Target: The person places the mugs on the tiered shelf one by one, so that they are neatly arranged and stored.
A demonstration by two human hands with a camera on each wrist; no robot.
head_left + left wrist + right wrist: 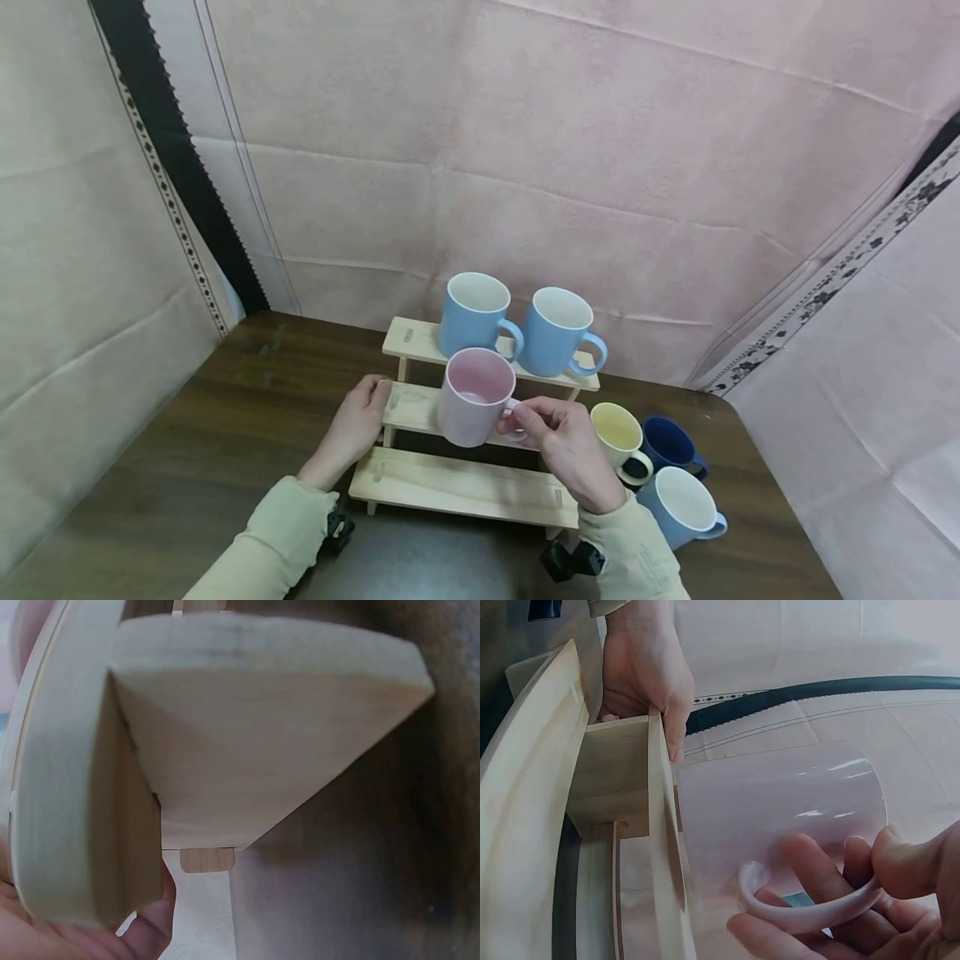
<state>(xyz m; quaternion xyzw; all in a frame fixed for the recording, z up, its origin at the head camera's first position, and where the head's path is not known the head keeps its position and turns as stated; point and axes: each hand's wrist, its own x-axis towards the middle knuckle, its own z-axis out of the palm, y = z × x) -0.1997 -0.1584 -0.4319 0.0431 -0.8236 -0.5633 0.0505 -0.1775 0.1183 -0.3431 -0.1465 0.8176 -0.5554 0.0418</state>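
A pink mug (471, 404) is upright at the middle step of a three-step wooden rack (465, 487). My right hand (566, 442) pinches its handle between thumb and fingers, as the right wrist view shows with the mug (780, 810) close to the step board. Whether its base fully touches the board I cannot tell. At the rack's left end my left hand (360, 421) grips the middle board, thumb on top and fingers beneath it. Two light blue mugs, one left (472, 315) and one right (557, 332), stand on the top step.
Right of the rack, on the dark wooden table (187, 450), stand a yellow mug (618, 433), a dark blue mug (670, 442) and another light blue mug (682, 506), close together. Pale cloth walls (525, 167) rise behind and at both sides.
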